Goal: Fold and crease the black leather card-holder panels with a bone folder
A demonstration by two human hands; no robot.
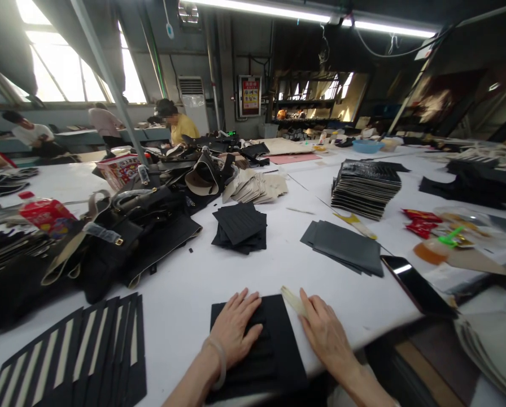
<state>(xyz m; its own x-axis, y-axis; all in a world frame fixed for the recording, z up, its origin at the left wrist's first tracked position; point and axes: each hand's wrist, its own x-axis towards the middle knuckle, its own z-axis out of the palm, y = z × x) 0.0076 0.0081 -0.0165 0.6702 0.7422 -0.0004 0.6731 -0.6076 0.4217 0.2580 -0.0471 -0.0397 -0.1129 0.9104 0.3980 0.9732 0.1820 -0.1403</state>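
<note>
My left hand (238, 325) lies flat with its fingers spread on a black panel (284, 350) at the table's near edge. Raised ridges run across the panel beneath that hand. Just right of the panel, my right hand (323, 325) grips a pale, flat, blade-like tool (293, 300), whose tip points forward and left. Beyond my hands sit a small pile of square black pieces (240, 223) and several smooth dark sheets (346, 246). At the left, black panels with cream stripes (75, 350) are fanned out, overlapping.
Black bags with straps (151, 226) heap up on the left. A tall stack of black pieces (363, 186) stands at the right, behind a yellow-handled tool (354, 225). A phone (418, 285) lies by the right edge near a bottle of amber liquid (431, 252). Several people sit or stand farther back.
</note>
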